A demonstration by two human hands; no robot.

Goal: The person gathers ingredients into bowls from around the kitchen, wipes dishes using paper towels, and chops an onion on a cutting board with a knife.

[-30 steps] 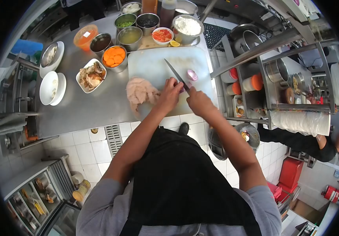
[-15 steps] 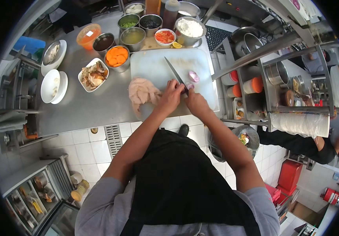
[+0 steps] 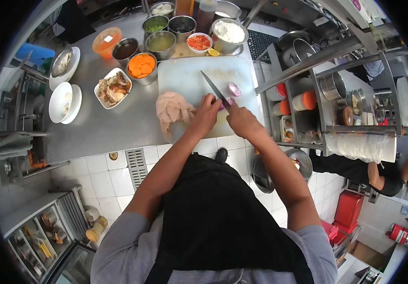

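Note:
On the white cutting board (image 3: 182,73), my right hand (image 3: 244,122) grips a knife (image 3: 215,88), its blade slanting up and left. My left hand (image 3: 206,116) is closed, its bunched fingertips against a piece of red onion (image 3: 221,107) just left of the blade; they partly hide it. Two more purple-white pieces sit nearby: one onion piece (image 3: 234,90) farther up the board, the other right beside the blade. Left of my left hand lies a pale pink, folded slab (image 3: 173,110) that looks like raw meat.
Beyond the board stand a bowl of chopped red pieces (image 3: 199,43), a pot of white powder (image 3: 228,31) and several metal containers. Leftward are sliced carrots (image 3: 141,66), a square dish of cooked pieces (image 3: 112,88) and white bowls (image 3: 65,103). Another person (image 3: 379,176) stands at right.
My right hand has shifted slightly right and up with the knife, away from my left fingers. More of the onion beside the blade shows. My left hand has barely moved.

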